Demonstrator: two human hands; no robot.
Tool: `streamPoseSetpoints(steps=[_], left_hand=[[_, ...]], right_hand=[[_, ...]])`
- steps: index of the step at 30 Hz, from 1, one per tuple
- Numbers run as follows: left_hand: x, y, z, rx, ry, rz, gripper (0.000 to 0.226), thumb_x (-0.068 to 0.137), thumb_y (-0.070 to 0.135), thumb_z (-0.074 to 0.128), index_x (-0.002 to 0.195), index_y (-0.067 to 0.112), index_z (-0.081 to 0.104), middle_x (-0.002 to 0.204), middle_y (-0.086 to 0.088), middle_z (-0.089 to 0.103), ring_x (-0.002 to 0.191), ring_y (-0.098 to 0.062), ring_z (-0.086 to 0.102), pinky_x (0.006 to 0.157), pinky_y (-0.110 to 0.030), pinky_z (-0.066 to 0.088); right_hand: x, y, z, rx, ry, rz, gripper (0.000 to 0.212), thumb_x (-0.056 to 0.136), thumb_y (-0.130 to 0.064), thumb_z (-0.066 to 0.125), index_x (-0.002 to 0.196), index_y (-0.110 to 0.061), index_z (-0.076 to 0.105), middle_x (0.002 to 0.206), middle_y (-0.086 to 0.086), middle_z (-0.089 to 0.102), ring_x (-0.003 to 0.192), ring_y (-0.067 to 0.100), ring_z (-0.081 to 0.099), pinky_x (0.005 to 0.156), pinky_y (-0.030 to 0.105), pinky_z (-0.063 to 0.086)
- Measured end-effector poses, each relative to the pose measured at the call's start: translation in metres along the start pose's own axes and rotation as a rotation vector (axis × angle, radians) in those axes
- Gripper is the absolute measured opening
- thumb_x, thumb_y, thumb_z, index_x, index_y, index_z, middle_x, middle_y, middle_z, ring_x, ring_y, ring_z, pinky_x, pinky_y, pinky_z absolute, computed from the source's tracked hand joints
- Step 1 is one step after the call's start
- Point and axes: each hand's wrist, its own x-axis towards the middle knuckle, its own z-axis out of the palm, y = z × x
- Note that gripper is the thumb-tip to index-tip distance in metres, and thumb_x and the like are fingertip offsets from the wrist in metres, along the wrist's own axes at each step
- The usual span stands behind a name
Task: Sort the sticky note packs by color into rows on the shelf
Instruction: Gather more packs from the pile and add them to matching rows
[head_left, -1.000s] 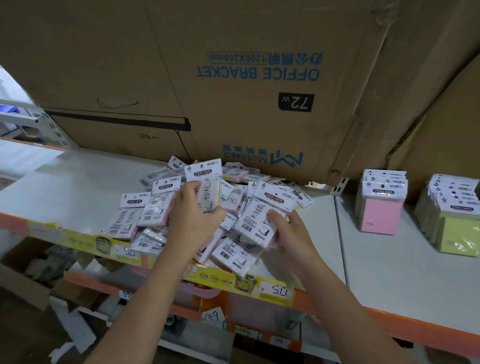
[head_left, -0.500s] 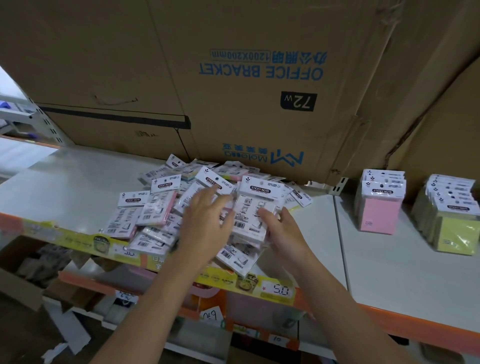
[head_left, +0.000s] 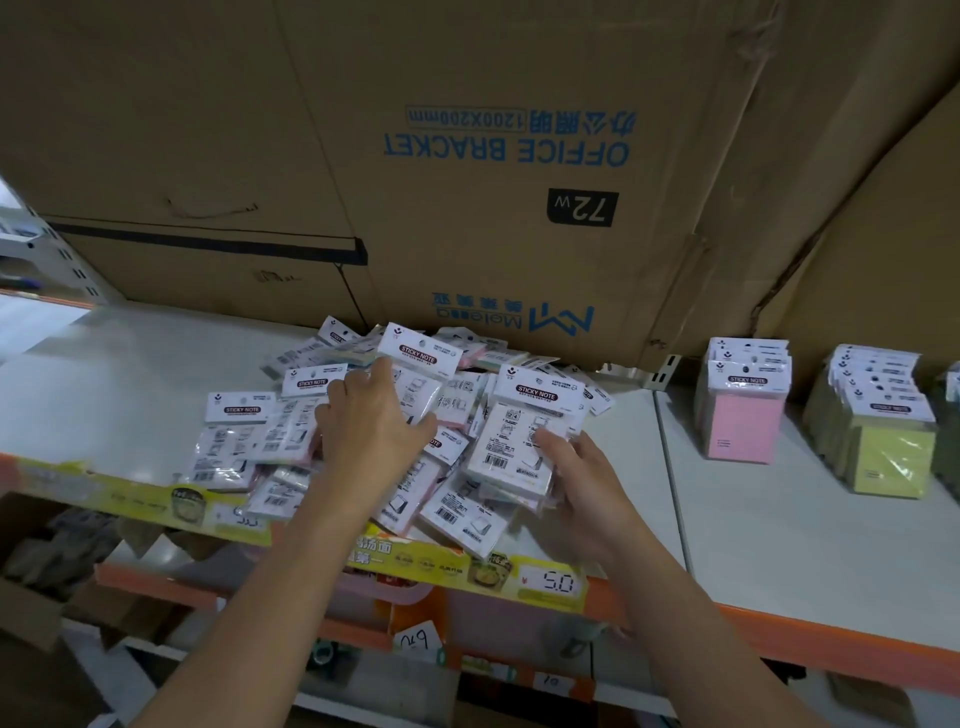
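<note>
White shelf carries an unsorted pile of packs at centre, backed by closed cartons, contents hidden; pink row and yellow row stand well apart to the right. Left hand pinches upper pack header-up; right hand clamps lower pack tilted up, probably to expose each colour edge before assignment to a row.

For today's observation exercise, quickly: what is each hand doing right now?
Left hand: grips the far pack.
Right hand: grips the near pack.
</note>
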Motion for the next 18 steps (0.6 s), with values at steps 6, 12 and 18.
streamPoseSetpoints(steps=[6,12,18], left_hand=[[-0.048,0.039,0.003,-0.435,-0.089,0.178,0.074,0.081,0.058,0.063,0.14,0.025,0.032,0.131,0.0,0.048,0.111,-0.016,0.05,0.08,-0.029,0.045],[-0.086,0.057,0.011,-0.835,-0.25,0.15,0.061,0.084,0.06,0.056,0.134,0.047,0.023,0.131,0.01,0.037,0.107,-0.01,0.053,0.079,-0.026,0.046],[-0.103,0.058,0.016,-1.144,-0.532,0.131,0.093,0.058,0.06,0.077,0.136,0.055,0.026,0.125,0.014,0.059,0.106,-0.008,0.066,0.081,-0.031,0.059]], right_hand=[[-0.012,-0.009,0.008,-0.225,0.05,-0.165,0.056,0.083,-0.052,0.068,0.118,-0.01,0.055,0.101,0.016,0.071,0.084,0.032,0.069,0.076,0.046,0.059],[-0.041,-0.014,0.003,-0.286,0.001,-0.199,0.069,0.088,-0.072,0.045,0.133,-0.021,0.057,0.132,0.017,0.06,0.131,0.04,0.05,0.108,0.059,0.04],[-0.085,-0.011,-0.008,-0.189,-0.033,-0.216,0.039,0.107,-0.028,0.038,0.138,-0.012,0.057,0.132,0.009,0.064,0.125,0.026,0.059,0.107,0.048,0.044]])
